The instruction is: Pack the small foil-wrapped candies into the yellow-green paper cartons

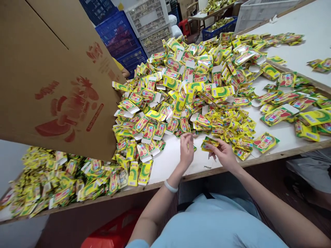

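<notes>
My right hand (224, 155) is closed around one or more small yellow-and-green sachets (208, 143), held just above the white tabletop near its front edge. To its left is my left hand (186, 150), raised with the fingers bent together and a pale band on the wrist. A bit of yellow-green wrapper (194, 148) shows beside those fingers; whether they grip it is unclear. Beyond both hands lies a large heap of printed yellow-and-green small boxes (178, 103), many with white flaps open. Loose foil sachets (232, 129) are piled just past my right hand.
A tall brown carton (64, 86) stands at left, with more packs (62, 179) in front of it. Blue crates (121, 34) and white crates (148, 17) are stacked behind. A wooden strip (297, 148) edges the table. A red stool (113, 229) is below.
</notes>
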`<state>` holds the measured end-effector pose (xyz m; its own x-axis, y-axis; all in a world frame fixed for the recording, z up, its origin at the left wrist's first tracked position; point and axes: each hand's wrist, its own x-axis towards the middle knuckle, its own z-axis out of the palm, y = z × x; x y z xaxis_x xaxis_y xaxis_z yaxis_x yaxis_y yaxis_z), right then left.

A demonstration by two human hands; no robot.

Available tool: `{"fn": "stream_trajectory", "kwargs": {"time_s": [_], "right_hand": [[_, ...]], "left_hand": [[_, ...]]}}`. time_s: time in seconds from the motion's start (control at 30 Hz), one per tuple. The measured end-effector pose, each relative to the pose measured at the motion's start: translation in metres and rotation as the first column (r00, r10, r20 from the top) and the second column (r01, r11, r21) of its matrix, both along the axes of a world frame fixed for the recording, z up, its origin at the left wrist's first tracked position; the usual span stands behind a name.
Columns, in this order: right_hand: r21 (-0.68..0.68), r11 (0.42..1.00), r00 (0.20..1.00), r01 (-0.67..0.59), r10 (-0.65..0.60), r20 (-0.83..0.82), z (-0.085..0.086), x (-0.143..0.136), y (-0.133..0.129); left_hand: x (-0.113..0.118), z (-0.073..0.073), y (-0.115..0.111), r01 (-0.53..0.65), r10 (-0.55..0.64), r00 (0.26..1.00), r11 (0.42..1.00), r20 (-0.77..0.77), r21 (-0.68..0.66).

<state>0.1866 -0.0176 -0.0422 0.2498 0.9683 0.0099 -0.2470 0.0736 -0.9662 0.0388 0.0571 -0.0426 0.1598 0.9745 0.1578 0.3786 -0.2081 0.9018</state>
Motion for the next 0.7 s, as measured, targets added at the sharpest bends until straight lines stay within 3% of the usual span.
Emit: {"fn": "stream_trajectory", "kwargs": {"time_s": [0.07, 0.17, 0.3, 0.4, 0.5, 0.7], "right_hand": [[-0.058, 0.995, 0.996, 0.085, -0.085, -0.011, -0.006, 0.01, -0.002], [-0.139, 0.987, 0.997, 0.078, -0.076, 0.02, -0.016, 0.02, -0.008], [-0.188, 0.981, 0.999, 0.041, -0.043, -0.004, -0.014, 0.026, -0.016], [-0.149, 0.986, 0.995, 0.075, -0.085, -0.06, -0.001, 0.032, -0.016], [-0.096, 0.99, 0.99, 0.1, -0.108, -0.087, 0.011, 0.037, -0.008], [0.029, 0.997, 0.996, 0.071, -0.07, -0.054, 0.029, 0.028, 0.018]], "left_hand": [[0.003, -0.001, 0.036, -0.092, 0.096, 0.992, 0.994, -0.084, 0.055], [0.007, -0.003, 0.084, -0.161, 0.169, 0.975, 0.985, -0.144, 0.069], [0.004, -0.008, 0.109, -0.167, 0.167, 0.967, 0.986, -0.192, 0.013], [-0.007, -0.009, 0.096, -0.136, 0.132, 0.975, 0.991, -0.177, -0.009], [-0.015, -0.006, 0.067, -0.078, 0.074, 0.988, 0.997, -0.132, -0.023], [-0.011, -0.01, 0.02, 0.055, -0.062, 0.995, 0.994, -0.074, -0.091]]}}
